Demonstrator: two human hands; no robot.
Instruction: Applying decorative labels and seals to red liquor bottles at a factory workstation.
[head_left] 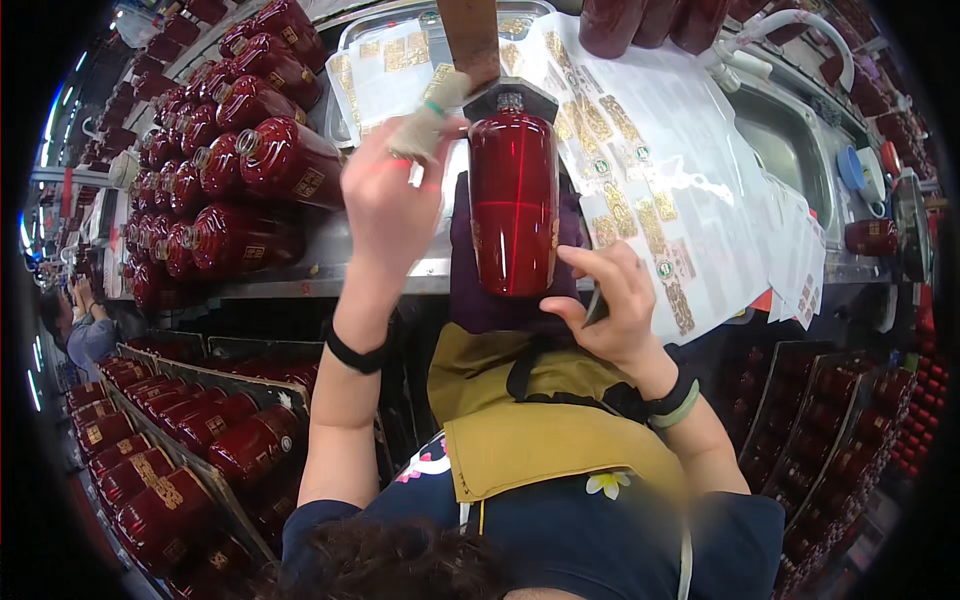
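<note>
A glossy red glass bottle (512,200) lies in front of me with its neck pointing away, over a dark purple cloth (480,312). Its neck rests at a dark angular holder (540,98). Thin red light lines cross its side. Left of the neck, my left hand (392,195) is closed round a beige cloth-like bundle with a green band (430,115), blurred by motion. By the bottle's lower right side is my right hand (612,300), index fingertip at the glass and thumb apart from it. A small grey flat piece (596,306) shows within its curled fingers.
Many red bottles (290,160) are stacked on the metal bench at left. Sheets of gold decals (655,200) spread at right, beside a sink (780,140). A brown upright post (470,40) stands beyond the bottle. Crates of bottles (215,425) flank me below.
</note>
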